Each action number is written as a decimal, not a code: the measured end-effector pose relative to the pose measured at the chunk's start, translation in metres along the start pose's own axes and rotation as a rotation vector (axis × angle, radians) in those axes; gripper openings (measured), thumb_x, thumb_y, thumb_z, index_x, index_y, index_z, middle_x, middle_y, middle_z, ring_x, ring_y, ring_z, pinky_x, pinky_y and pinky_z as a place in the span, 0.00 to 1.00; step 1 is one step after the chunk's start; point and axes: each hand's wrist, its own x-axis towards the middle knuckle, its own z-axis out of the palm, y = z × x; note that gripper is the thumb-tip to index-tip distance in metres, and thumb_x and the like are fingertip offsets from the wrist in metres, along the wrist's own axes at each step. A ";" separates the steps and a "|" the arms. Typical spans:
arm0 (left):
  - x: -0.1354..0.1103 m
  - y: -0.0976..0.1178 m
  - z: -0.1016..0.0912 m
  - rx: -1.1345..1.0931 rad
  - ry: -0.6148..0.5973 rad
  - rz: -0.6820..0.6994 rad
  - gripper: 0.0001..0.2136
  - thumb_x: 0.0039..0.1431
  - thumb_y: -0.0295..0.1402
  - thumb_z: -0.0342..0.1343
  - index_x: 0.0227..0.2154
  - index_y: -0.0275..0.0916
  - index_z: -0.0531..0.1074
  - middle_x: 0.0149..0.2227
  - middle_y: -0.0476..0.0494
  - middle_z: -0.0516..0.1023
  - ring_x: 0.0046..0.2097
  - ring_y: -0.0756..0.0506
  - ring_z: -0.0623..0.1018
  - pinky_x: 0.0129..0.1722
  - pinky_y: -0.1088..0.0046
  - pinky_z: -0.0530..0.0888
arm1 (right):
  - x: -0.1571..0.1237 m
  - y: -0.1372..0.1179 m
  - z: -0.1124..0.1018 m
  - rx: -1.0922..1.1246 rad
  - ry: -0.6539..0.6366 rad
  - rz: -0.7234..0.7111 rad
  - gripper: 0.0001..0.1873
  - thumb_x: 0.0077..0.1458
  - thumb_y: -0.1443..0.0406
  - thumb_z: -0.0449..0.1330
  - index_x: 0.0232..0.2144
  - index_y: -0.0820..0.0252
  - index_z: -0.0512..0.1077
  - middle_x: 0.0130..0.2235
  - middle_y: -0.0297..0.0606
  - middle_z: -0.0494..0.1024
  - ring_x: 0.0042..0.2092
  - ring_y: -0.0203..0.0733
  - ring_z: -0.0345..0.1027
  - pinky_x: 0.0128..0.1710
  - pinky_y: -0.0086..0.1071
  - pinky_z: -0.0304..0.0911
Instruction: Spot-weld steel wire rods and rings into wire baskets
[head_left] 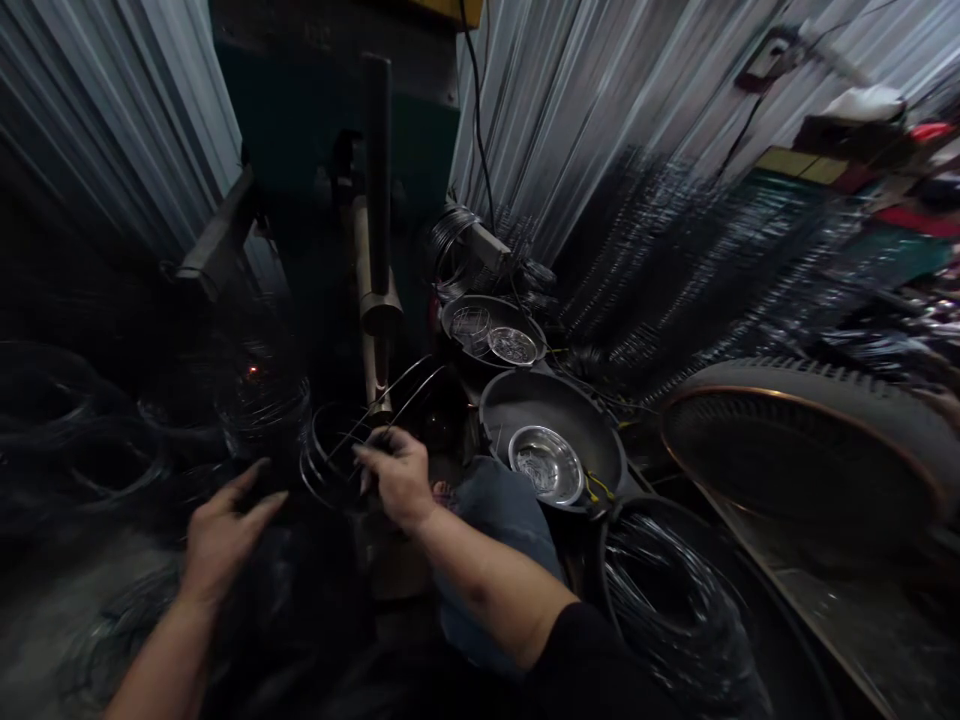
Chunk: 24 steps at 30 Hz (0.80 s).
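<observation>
My right hand (396, 472) is closed on a bundle of thin wire rings (339, 462), held in front of a dark green press machine (352, 190) with an upright lever (376, 200). My left hand (225, 525) hovers to the left of the rings with its fingers stretched out and nothing in it. Just right of my right hand, a dark round pan (559, 420) holds a shiny steel bowl (546, 465) with small wire pieces inside. A second pan (491, 325) farther back holds two small steel dishes.
Coils of dark wire (667, 600) lie at the lower right, and more coils (67, 440) pile up at the left. A large round fan guard (802, 450) sits on the right. Corrugated metal sheets (600, 90) form the back wall. My knee in blue jeans (499, 510) is below the pans.
</observation>
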 end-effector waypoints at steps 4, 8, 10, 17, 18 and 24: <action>-0.021 0.050 -0.014 -0.146 0.016 -0.041 0.26 0.48 0.49 0.60 0.48 0.41 0.76 0.47 0.42 0.79 0.52 0.37 0.76 0.56 0.58 0.70 | -0.059 0.047 -0.008 -0.401 -0.248 -0.189 0.05 0.48 0.63 0.62 0.28 0.58 0.74 0.29 0.34 0.76 0.32 0.39 0.71 0.35 0.30 0.67; -0.038 0.096 0.006 -0.203 -0.397 0.008 0.29 0.45 0.50 0.63 0.47 0.37 0.76 0.43 0.41 0.80 0.47 0.37 0.78 0.48 0.63 0.75 | -0.089 0.080 -0.022 -0.578 -0.423 -0.229 0.10 0.51 0.59 0.61 0.33 0.59 0.75 0.33 0.38 0.79 0.35 0.42 0.73 0.39 0.32 0.67; -0.046 0.106 0.015 -0.184 -0.530 -0.006 0.29 0.43 0.48 0.64 0.46 0.35 0.76 0.39 0.41 0.81 0.43 0.37 0.80 0.42 0.64 0.77 | -0.095 0.082 -0.027 -0.641 -0.451 -0.210 0.11 0.54 0.58 0.61 0.34 0.59 0.76 0.33 0.38 0.79 0.36 0.42 0.74 0.40 0.32 0.68; -0.066 0.108 0.016 -0.240 -0.583 0.078 0.23 0.44 0.44 0.64 0.42 0.36 0.78 0.38 0.41 0.82 0.40 0.39 0.80 0.42 0.63 0.78 | -0.093 -0.014 -0.060 -1.068 -0.368 -0.491 0.14 0.54 0.68 0.57 0.44 0.62 0.75 0.39 0.46 0.79 0.41 0.47 0.72 0.44 0.37 0.67; -0.068 0.109 0.014 -0.254 -0.592 0.101 0.22 0.45 0.44 0.64 0.42 0.36 0.78 0.38 0.41 0.82 0.40 0.39 0.80 0.43 0.62 0.78 | -0.088 -0.032 -0.066 -1.092 -0.225 -0.553 0.17 0.55 0.68 0.57 0.48 0.62 0.74 0.44 0.48 0.78 0.46 0.48 0.70 0.50 0.40 0.64; -0.076 0.124 -0.010 -0.237 -0.560 0.200 0.21 0.46 0.45 0.63 0.41 0.39 0.79 0.40 0.42 0.81 0.42 0.38 0.80 0.43 0.61 0.78 | -0.044 -0.087 -0.082 -1.009 -0.297 -0.509 0.16 0.50 0.72 0.59 0.41 0.54 0.78 0.43 0.38 0.79 0.46 0.43 0.71 0.49 0.36 0.64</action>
